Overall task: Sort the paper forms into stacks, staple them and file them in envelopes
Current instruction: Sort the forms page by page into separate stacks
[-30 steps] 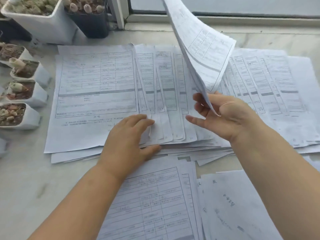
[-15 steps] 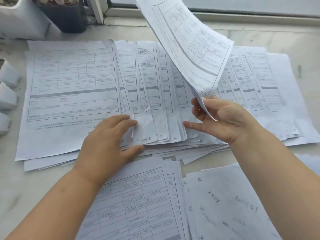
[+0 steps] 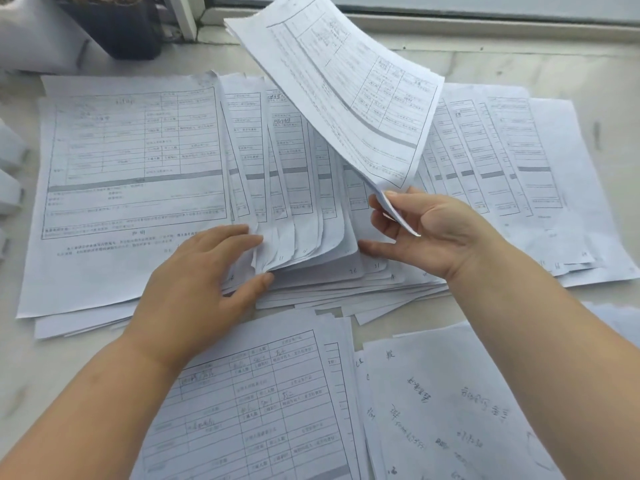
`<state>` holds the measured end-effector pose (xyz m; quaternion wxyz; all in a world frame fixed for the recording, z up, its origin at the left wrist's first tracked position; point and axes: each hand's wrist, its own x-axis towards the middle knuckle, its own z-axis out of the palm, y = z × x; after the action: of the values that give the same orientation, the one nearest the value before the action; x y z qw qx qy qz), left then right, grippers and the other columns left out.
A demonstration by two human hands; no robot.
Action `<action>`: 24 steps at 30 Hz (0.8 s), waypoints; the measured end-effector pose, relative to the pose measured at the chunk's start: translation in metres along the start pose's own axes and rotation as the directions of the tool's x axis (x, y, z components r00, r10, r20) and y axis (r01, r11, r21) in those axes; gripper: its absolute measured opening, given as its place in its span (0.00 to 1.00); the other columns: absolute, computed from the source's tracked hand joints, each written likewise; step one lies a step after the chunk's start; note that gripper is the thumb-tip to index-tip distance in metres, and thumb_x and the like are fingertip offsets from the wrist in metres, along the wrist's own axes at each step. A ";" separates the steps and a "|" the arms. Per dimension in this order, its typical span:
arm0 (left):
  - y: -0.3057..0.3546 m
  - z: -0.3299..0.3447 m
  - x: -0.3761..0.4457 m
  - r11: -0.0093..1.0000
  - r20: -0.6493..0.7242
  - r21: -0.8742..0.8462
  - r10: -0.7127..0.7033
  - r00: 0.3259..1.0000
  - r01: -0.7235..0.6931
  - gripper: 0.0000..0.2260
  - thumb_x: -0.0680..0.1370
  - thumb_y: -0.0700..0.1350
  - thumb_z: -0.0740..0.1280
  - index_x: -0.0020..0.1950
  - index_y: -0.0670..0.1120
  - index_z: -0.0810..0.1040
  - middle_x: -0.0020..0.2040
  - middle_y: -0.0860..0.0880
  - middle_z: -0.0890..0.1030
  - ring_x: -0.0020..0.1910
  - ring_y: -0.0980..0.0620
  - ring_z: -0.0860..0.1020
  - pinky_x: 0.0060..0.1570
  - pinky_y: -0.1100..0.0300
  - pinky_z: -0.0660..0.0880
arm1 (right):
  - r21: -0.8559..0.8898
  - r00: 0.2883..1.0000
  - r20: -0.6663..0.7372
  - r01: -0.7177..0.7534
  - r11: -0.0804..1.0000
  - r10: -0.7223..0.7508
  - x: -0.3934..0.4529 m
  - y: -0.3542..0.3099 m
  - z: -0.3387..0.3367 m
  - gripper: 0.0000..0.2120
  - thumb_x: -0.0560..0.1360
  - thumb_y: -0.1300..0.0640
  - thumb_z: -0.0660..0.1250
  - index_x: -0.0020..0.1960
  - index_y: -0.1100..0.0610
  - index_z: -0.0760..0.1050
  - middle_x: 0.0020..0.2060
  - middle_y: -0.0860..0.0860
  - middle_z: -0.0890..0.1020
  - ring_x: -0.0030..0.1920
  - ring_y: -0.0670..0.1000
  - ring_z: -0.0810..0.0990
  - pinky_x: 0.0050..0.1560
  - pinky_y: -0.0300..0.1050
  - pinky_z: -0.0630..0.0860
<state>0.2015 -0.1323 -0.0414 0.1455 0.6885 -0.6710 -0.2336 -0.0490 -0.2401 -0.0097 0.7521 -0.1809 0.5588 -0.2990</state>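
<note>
I see my right hand (image 3: pixel 429 230) pinching the bottom corner of a lifted sheaf of forms (image 3: pixel 346 88) that rises away above it. My left hand (image 3: pixel 204 285) lies flat, fingers straight, pressing the fanned forms (image 3: pixel 298 216) spread between both hands.

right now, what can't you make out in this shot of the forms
- Head view: print on the fanned forms is too small and blurred to read.
- The lifted sheets held by the right hand cover the forms behind them.
- The left hand hides the page corners under it.
- The dark pot is cut off by the top edge.
</note>
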 end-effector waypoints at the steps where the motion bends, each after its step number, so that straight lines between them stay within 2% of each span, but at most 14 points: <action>1: 0.000 0.000 0.000 1.000 -0.004 -0.003 0.001 1.000 -0.001 0.27 0.71 0.68 0.55 0.64 0.58 0.76 0.66 0.62 0.73 0.66 0.58 0.69 0.57 0.61 0.66 | -0.007 1.000 0.006 -0.001 1.000 0.001 0.000 0.000 0.000 0.06 0.78 0.64 0.64 0.45 0.57 0.77 0.36 0.51 0.80 0.36 0.49 0.80 0.51 0.61 0.79; 4: 0.001 0.001 0.001 1.000 -0.020 -0.024 0.009 1.000 -0.010 0.24 0.73 0.66 0.53 0.63 0.59 0.76 0.64 0.63 0.74 0.64 0.58 0.70 0.55 0.61 0.67 | -0.015 1.000 0.031 0.000 1.000 0.000 0.002 0.000 0.001 0.07 0.78 0.65 0.63 0.44 0.57 0.77 0.35 0.51 0.82 0.34 0.49 0.80 0.50 0.58 0.80; 7: 0.002 0.004 0.000 0.992 -0.077 -0.120 -0.055 0.996 0.045 0.19 0.78 0.60 0.52 0.67 0.61 0.68 0.57 0.58 0.78 0.58 0.50 0.75 0.46 0.60 0.66 | -0.001 0.999 0.050 -0.004 1.000 0.005 0.002 0.000 0.002 0.06 0.78 0.64 0.64 0.45 0.57 0.77 0.35 0.51 0.81 0.34 0.49 0.80 0.50 0.56 0.79; 9: 0.006 0.008 -0.002 0.979 -0.157 -0.186 -0.114 0.981 0.084 0.22 0.81 0.55 0.54 0.74 0.63 0.54 0.62 0.51 0.78 0.54 0.41 0.78 0.45 0.56 0.67 | 0.020 0.998 0.063 -0.005 1.000 0.003 0.001 0.000 0.004 0.06 0.78 0.65 0.64 0.45 0.56 0.77 0.36 0.51 0.81 0.34 0.49 0.80 0.49 0.56 0.79; 10: 0.008 0.008 -0.003 0.974 -0.193 -0.217 -0.109 0.975 0.066 0.25 0.82 0.51 0.56 0.75 0.64 0.49 0.66 0.51 0.76 0.54 0.40 0.78 0.47 0.56 0.67 | 0.034 0.997 0.072 -0.002 0.999 0.000 0.000 0.000 0.006 0.07 0.78 0.65 0.64 0.44 0.57 0.77 0.36 0.51 0.81 0.34 0.49 0.81 0.49 0.56 0.80; 11: 0.010 0.008 -0.004 0.971 -0.225 -0.236 -0.077 0.971 0.022 0.28 0.82 0.45 0.58 0.75 0.65 0.48 0.69 0.55 0.72 0.55 0.42 0.76 0.48 0.55 0.68 | 0.051 0.997 0.083 0.000 0.999 -0.005 -0.001 -0.001 0.008 0.07 0.78 0.65 0.63 0.44 0.57 0.77 0.35 0.51 0.82 0.34 0.49 0.81 0.49 0.56 0.80; 12: 0.012 0.008 -0.005 0.974 -0.248 -0.227 -0.031 0.968 -0.027 0.29 0.82 0.40 0.58 0.74 0.65 0.52 0.70 0.58 0.69 0.55 0.45 0.75 0.48 0.54 0.70 | 0.067 0.995 0.100 0.004 0.998 -0.011 -0.001 -0.002 0.010 0.07 0.78 0.65 0.63 0.44 0.57 0.77 0.35 0.51 0.82 0.34 0.49 0.82 0.49 0.57 0.80; 13: 0.012 0.008 -0.004 0.978 -0.250 -0.199 0.008 0.968 -0.060 0.27 0.81 0.39 0.58 0.73 0.64 0.58 0.70 0.57 0.69 0.53 0.45 0.74 0.47 0.52 0.74 | 0.079 0.993 0.120 0.009 0.997 -0.019 -0.002 -0.003 0.012 0.08 0.78 0.65 0.63 0.45 0.57 0.78 0.34 0.51 0.82 0.35 0.49 0.82 0.49 0.57 0.80; 14: 0.011 0.008 -0.004 0.985 -0.239 -0.156 0.033 0.970 -0.072 0.22 0.80 0.43 0.59 0.70 0.63 0.65 0.69 0.56 0.69 0.50 0.45 0.76 0.45 0.50 0.76 | 0.084 0.989 0.143 0.017 0.996 -0.029 -0.002 -0.004 0.015 0.08 0.78 0.65 0.62 0.45 0.57 0.78 0.34 0.51 0.83 0.35 0.48 0.82 0.50 0.58 0.80; 16: 0.012 0.009 -0.001 0.995 -0.191 -0.089 0.030 0.981 -0.047 0.15 0.75 0.56 0.60 0.61 0.61 0.74 0.63 0.56 0.73 0.44 0.48 0.78 0.40 0.54 0.76 | 0.087 0.982 0.182 0.033 0.996 -0.049 -0.002 -0.007 0.020 0.07 0.78 0.65 0.62 0.47 0.58 0.78 0.34 0.50 0.83 0.36 0.48 0.82 0.53 0.61 0.79; 18: 0.013 0.014 -0.001 0.998 -0.136 -0.042 0.042 0.990 -0.048 0.20 0.69 0.65 0.63 0.57 0.58 0.77 0.55 0.56 0.76 0.42 0.51 0.75 0.40 0.58 0.71 | 0.096 0.977 0.202 0.043 0.994 -0.061 -0.003 -0.010 0.027 0.07 0.79 0.65 0.61 0.48 0.58 0.77 0.34 0.50 0.83 0.36 0.47 0.82 0.55 0.63 0.78; 19: 0.014 0.017 -0.001 0.998 -0.125 -0.018 0.057 0.991 -0.059 0.21 0.68 0.65 0.64 0.56 0.56 0.78 0.52 0.56 0.76 0.43 0.52 0.74 0.40 0.59 0.68 | 0.100 0.976 0.208 0.046 0.994 -0.066 -0.003 -0.012 0.030 0.06 0.79 0.65 0.61 0.48 0.58 0.76 0.34 0.50 0.83 0.36 0.47 0.82 0.55 0.63 0.78; 21: 0.015 0.022 -0.001 0.997 -0.148 -0.005 0.070 0.986 -0.071 0.16 0.70 0.60 0.63 0.52 0.54 0.79 0.47 0.54 0.77 0.43 0.49 0.74 0.40 0.59 0.66 | 0.098 0.975 0.212 0.051 0.994 -0.071 -0.003 -0.013 0.034 0.05 0.79 0.65 0.62 0.48 0.58 0.75 0.34 0.51 0.82 0.35 0.48 0.82 0.54 0.63 0.79; 24: 0.016 0.025 -0.001 0.992 -0.253 -0.123 -0.051 0.966 0.020 0.07 0.74 0.51 0.62 0.41 0.49 0.73 0.36 0.51 0.73 0.35 0.48 0.70 0.33 0.59 0.64 | 0.073 0.985 0.146 0.081 0.994 -0.091 -0.003 -0.013 0.032 0.04 0.79 0.64 0.62 0.52 0.59 0.73 0.36 0.51 0.81 0.36 0.48 0.82 0.51 0.60 0.81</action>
<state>0.1749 -0.1294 -0.0544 0.2676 0.7148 -0.6190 -0.1853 -0.0224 -0.2504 0.0105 0.7838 -0.2015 0.4821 -0.3355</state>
